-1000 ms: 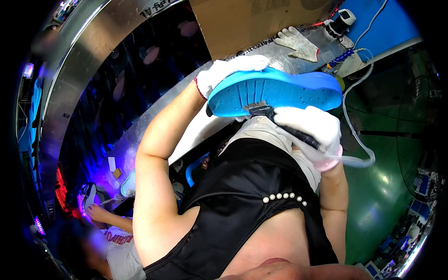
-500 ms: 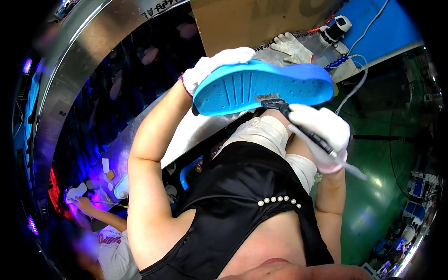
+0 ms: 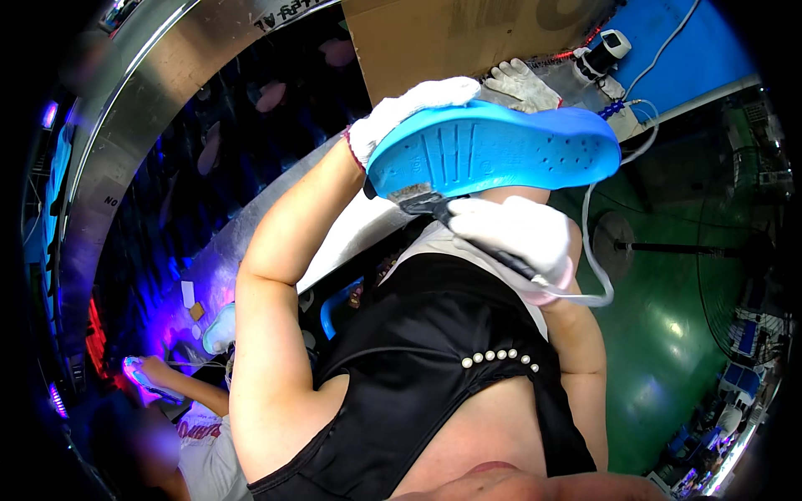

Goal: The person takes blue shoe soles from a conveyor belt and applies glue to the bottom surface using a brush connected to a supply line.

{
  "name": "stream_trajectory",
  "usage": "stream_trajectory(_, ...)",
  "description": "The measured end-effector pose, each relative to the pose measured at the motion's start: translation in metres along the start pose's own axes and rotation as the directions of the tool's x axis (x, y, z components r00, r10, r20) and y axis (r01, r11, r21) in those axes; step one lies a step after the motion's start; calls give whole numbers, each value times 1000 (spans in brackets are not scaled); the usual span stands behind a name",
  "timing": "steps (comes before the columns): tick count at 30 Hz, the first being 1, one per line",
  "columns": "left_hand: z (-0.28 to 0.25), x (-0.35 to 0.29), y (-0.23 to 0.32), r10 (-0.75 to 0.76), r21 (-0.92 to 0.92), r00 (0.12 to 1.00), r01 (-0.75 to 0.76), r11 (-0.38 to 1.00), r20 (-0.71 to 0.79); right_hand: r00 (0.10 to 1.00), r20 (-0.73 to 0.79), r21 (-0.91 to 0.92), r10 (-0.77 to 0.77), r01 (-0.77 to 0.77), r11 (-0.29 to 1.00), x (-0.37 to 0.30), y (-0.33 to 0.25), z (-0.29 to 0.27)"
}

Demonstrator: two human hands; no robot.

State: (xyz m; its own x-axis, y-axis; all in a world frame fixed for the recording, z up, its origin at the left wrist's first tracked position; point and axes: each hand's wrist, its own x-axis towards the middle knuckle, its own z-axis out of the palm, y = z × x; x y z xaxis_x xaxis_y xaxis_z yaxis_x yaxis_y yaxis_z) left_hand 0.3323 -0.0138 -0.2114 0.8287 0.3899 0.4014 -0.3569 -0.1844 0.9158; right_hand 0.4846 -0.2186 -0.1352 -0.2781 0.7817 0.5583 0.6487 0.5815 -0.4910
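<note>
A bright blue shoe sole (image 3: 510, 154) is held up in front of me, its recessed inner face with grooves and small holes showing. My left hand (image 3: 418, 107), in a white knit glove, is closed over the sole's far left edge. Its fingertips behind the sole are hidden. My right hand (image 3: 522, 232), also gloved in white, grips a black-handled brush (image 3: 430, 203) with a pale hose (image 3: 600, 284) trailing from its rear end. The flat bristles meet the near left rim of the sole, close to its end.
Beyond the sole stand a cardboard box (image 3: 468, 42), a spare white glove (image 3: 522, 83) and a black-and-white device (image 3: 606, 54). A metal-rimmed dark conveyor (image 3: 242, 108) curves on the left. A co-worker's arm (image 3: 188, 388) is at lower left, a fan (image 3: 614, 242) at right.
The brush in my right hand has moved left along the sole's near edge, from its middle to its left end. My left hand and the sole have shifted slightly right.
</note>
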Motion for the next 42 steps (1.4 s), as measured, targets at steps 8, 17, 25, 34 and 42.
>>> stream_trajectory(8, -23, 3, 3, 298, 166, 907, -356, 920, 297, 996, -14, -189, -92, 87, 978, -2, 4, -6)
stream_trajectory(17, -27, -6, 14, 382, 321, 889, -449, 834, 252, 984, 121, -405, -130, 168, 899, -8, -8, -20)
stream_trajectory(25, -13, -9, 51, -706, -536, 701, 634, 558, 95, 991, 104, -442, -84, 122, 889, -15, -9, -36)
stream_trajectory(34, 97, 1, 35, -414, -952, 898, -21, 304, -152, 946, -325, -82, -9, -18, 996, 5, 6, -1)
stream_trajectory(42, 64, -25, 74, -250, -855, 947, -44, 517, -200, 922, -386, 220, -10, 102, 970, -11, -6, 0)
